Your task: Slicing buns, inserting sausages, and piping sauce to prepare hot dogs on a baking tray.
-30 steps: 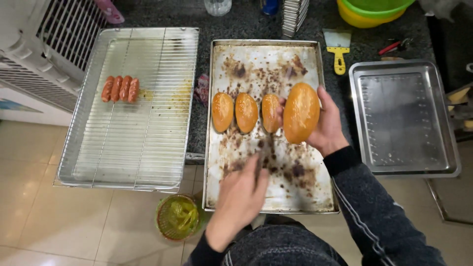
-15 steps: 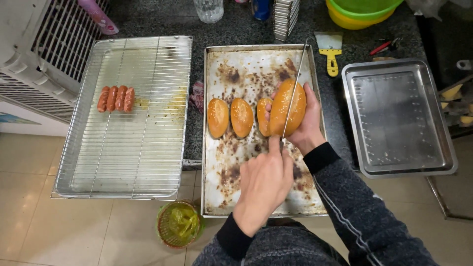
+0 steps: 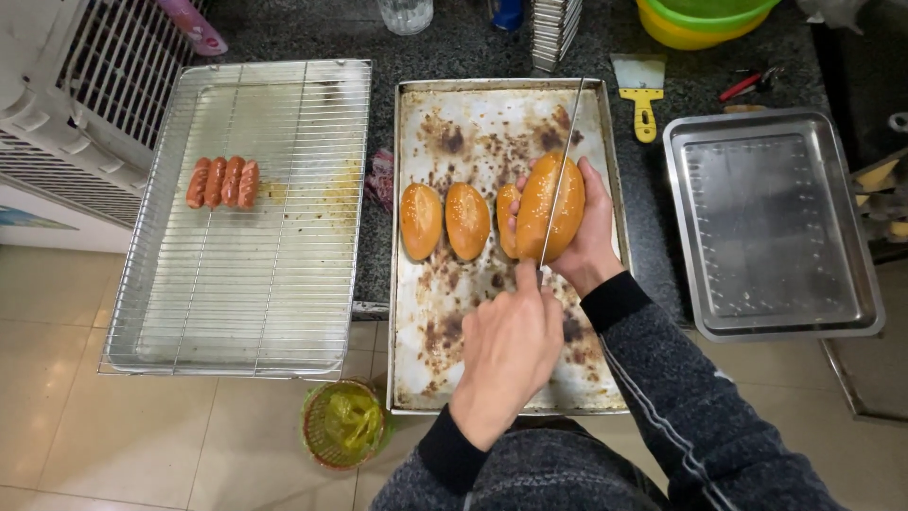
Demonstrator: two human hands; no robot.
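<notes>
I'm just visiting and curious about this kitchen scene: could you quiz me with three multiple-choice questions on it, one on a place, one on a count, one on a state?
1. Where do the sausages lie?
A. wire rack
B. baking tray
C. empty pan

2. How many buns lie on the baking tray, unheld?
A. one
B. three
C. five

3. The knife is
A. lying on the counter
B. pressed along the held bun
C. in a bowl

Answers: 1 A, they rest on the wire rack. 2 B, three lie beside the held bun. 3 B, the left hand sets it there while the right hand grips the bun.
</notes>
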